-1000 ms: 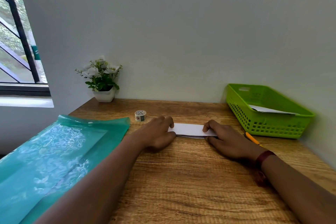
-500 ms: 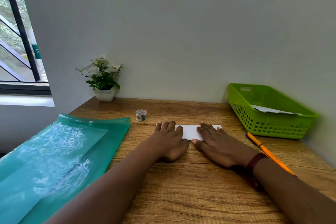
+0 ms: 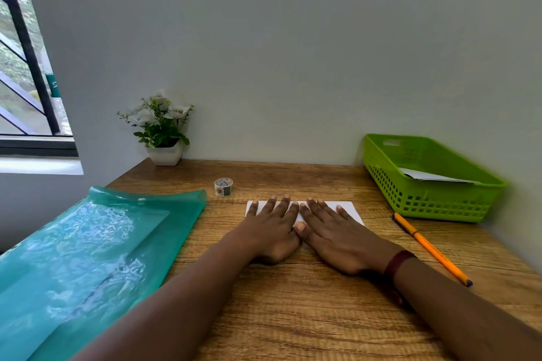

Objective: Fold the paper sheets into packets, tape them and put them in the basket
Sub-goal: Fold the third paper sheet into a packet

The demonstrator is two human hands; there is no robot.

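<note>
A folded white paper packet (image 3: 350, 208) lies flat on the wooden desk (image 3: 308, 316), mostly covered by my hands. My left hand (image 3: 271, 228) presses on its left part, palm down with fingers spread. My right hand (image 3: 334, 231) lies flat on its right part, thumbs touching. A small roll of tape (image 3: 223, 187) stands just behind and left of the paper. The green basket (image 3: 425, 202) sits at the back right against the wall and holds a white paper packet (image 3: 434, 176).
A teal plastic folder (image 3: 88, 249) covers the desk's left side. An orange pencil (image 3: 431, 249) lies in front of the basket. A potted white flower (image 3: 161, 132) stands in the back left corner below a window (image 3: 23, 67).
Both hands slid inward along the folded paper, from its ends to its middle, and now lie flat side by side. The view tilted slightly.
</note>
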